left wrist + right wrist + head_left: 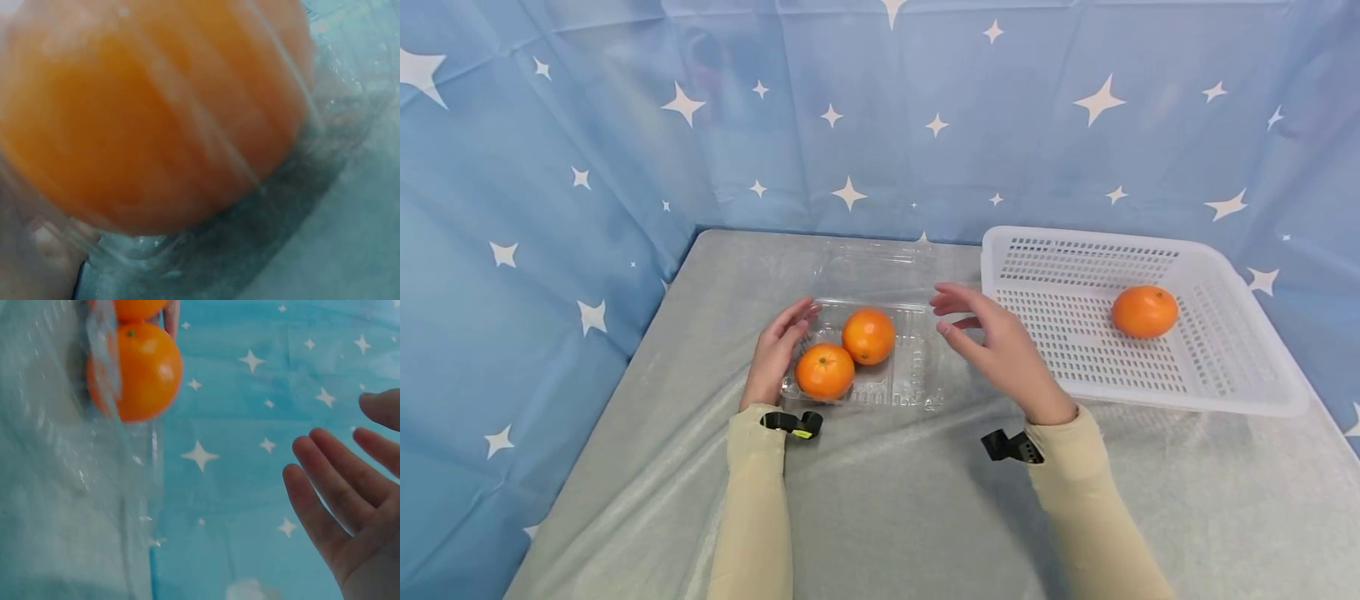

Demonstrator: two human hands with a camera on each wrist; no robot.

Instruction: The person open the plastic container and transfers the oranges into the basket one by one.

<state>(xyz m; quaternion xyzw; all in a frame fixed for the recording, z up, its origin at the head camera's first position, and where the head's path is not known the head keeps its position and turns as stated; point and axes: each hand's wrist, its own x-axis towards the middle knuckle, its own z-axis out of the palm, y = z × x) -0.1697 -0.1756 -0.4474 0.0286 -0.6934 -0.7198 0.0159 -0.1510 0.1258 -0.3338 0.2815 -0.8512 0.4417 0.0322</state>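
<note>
A clear plastic clamshell box [906,367] lies with its lid [880,267] folded back toward the curtain. Two oranges sit in its left half: a nearer orange [824,372] and a farther orange [868,336], touching each other. My left hand [778,354] rests along the box's left side, fingers loosely bent against it. In the left wrist view an orange [156,119] shows large and blurred behind clear plastic. My right hand [1000,346] hovers between the box and a white basket, fingers spread with nothing in them; the right wrist view shows its fingers [337,487] apart.
On the right stands the white perforated basket [1225,400], holding one orange [1145,312]. A grey cloth [880,517] covers the table. Behind and to the left hangs a blue curtain [880,150] with white stars.
</note>
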